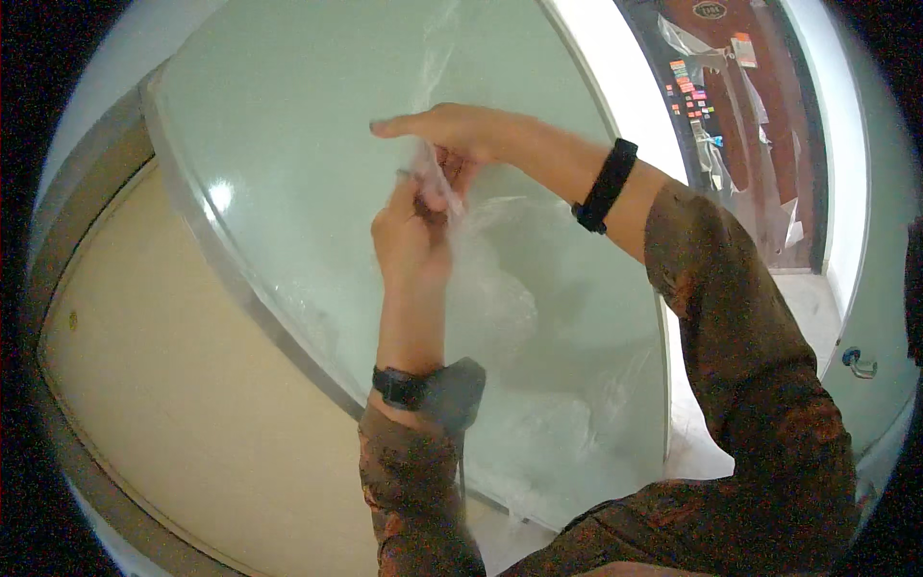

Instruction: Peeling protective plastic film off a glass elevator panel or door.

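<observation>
My left hand [409, 234] is raised in front of a large pale green panel [310, 166], its fingers closed on a bunched piece of clear plastic film [435, 177]. Just above it, my right hand [461, 133] curls its fingers around the same bunch, thumb stretched out to the left. A thin strand of film runs up from the hands along the panel. Below them, a loose, wrinkled sheet of it hangs down over the panel. My fingertips are blurred and partly hide one another.
A cream panel [209, 404] in a grey frame [238, 281] lies to the left. Through an opening at right stands a dark red door [764, 130] with torn film and small stickers. Another green door [876, 288] at far right has a metal handle [859, 363].
</observation>
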